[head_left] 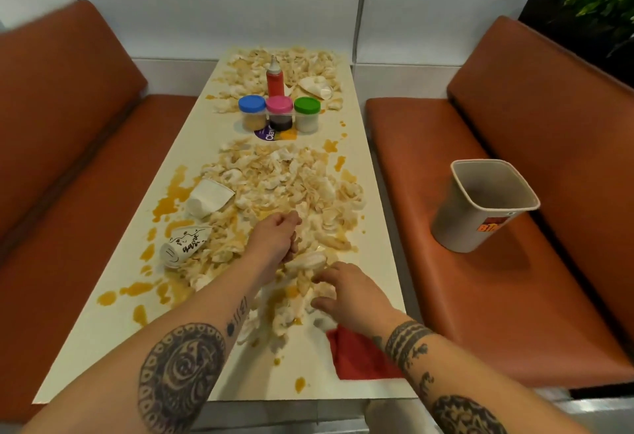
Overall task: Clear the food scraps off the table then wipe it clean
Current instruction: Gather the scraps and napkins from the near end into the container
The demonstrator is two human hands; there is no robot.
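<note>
Mess everywhere: food scraps (284, 180) lie in two pale heaps on the table (260, 378), the big one at frame centre and a second at top centre by the wall, with orange sauce spills (171, 200) mostly down the left edge. The left hand (274, 238), centre frame, has its fingers curled down into the near heap, apparently gripping a wad of scraps. The right hand (346, 291), just below and right of it, has spread, bent fingers resting on the pile's near end like a rake. Probably the two are bunching loose bits into one grab. The bin (459, 221) stands open on the bench at right of frame, well apart from the hands but beside the table edge, likely so handfuls go straight across. The red cloth (360, 358) lies flat at lower right, partly under the right wrist, likely parked for wiping later. Crushed paper cups (209, 198) lie on their sides left of centre. The lidded jars (279, 114) and the red bottle (275, 82) stand upright between the heaps. Clearing looks barely started.
</note>
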